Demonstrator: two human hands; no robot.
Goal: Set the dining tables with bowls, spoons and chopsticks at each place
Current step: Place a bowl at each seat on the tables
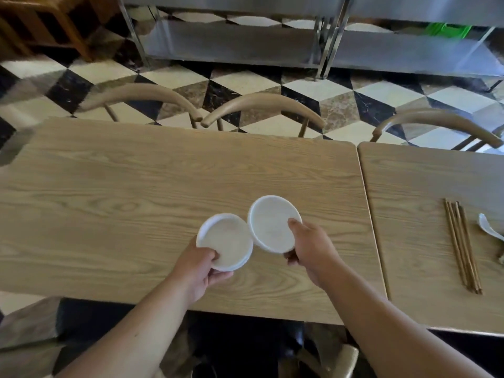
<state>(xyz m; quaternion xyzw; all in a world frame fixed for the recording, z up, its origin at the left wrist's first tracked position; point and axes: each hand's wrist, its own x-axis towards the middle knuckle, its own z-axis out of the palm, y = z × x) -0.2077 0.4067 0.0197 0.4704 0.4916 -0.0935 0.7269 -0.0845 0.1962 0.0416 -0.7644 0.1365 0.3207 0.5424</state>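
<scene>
Above the near middle of the left wooden table (136, 186), my left hand (199, 271) grips a small stack of white bowls (226, 238) by the near rim, thumb inside. My right hand (308, 249) pinches a single white bowl (270, 222) by its right rim, tilted toward me and touching the stack's edge. On the right table (409, 186) lies a bundle of brown chopsticks (462, 244), with white spoons (488, 227) beside it at the frame's right edge.
Three chairs with curved wooden backs (261, 105) stand along the far side of both tables. Steel shelving (272, 45) lines the back wall over a checkered floor. Part of another chair (346, 358) shows below the near table edge.
</scene>
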